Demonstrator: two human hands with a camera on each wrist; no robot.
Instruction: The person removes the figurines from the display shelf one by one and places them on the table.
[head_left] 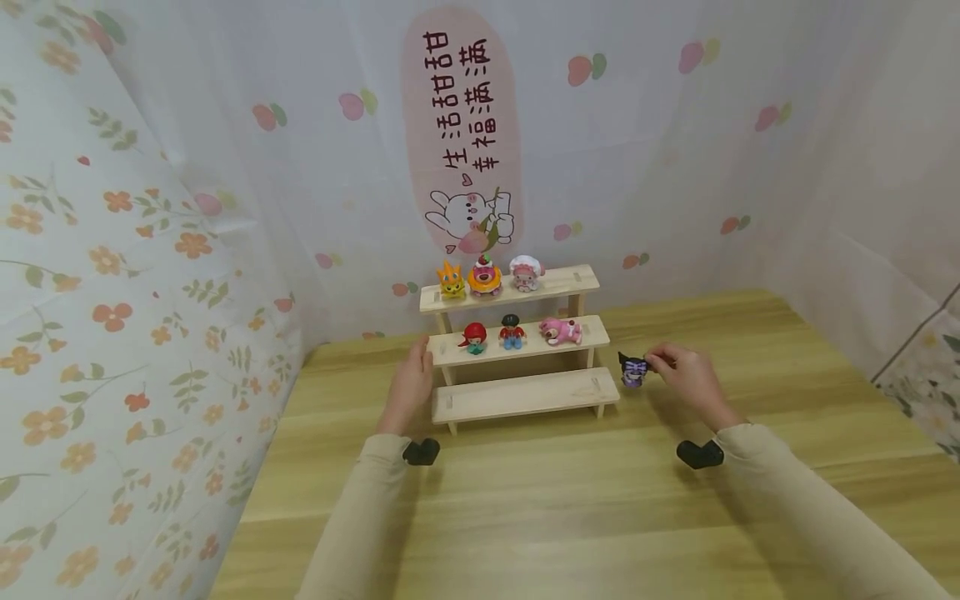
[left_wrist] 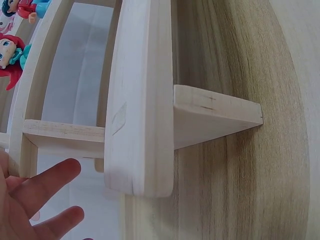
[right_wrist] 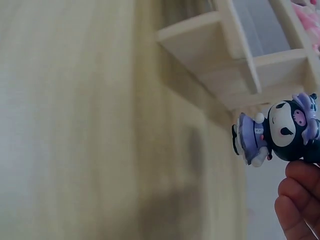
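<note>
My right hand (head_left: pixel 686 375) pinches a small black-and-purple hooded figurine (head_left: pixel 633 370) by its head, just right of a three-tier wooden display shelf (head_left: pixel 517 394). In the right wrist view, this figurine (right_wrist: pixel 285 129) shows a white face, a lilac bow and a lilac dress, with my fingertips (right_wrist: pixel 300 175) at its head. At the shelf's left end, my left hand (head_left: pixel 408 383) touches the middle tier. The left wrist view shows its fingers (left_wrist: pixel 47 185) straight and spread beside the tier end, with the thumb mostly hidden.
On the top tier stand an orange-yellow figurine (head_left: pixel 451 282), a bear in an orange ring (head_left: pixel 484 277) and a white-capped pink one (head_left: pixel 527 273). The middle tier bears a red-haired figurine (head_left: pixel 474 337), a red-jacketed one (head_left: pixel 512 332) and a lying pink bear (head_left: pixel 560 331). A printed curtain (head_left: pixel 637 150) hangs behind.
</note>
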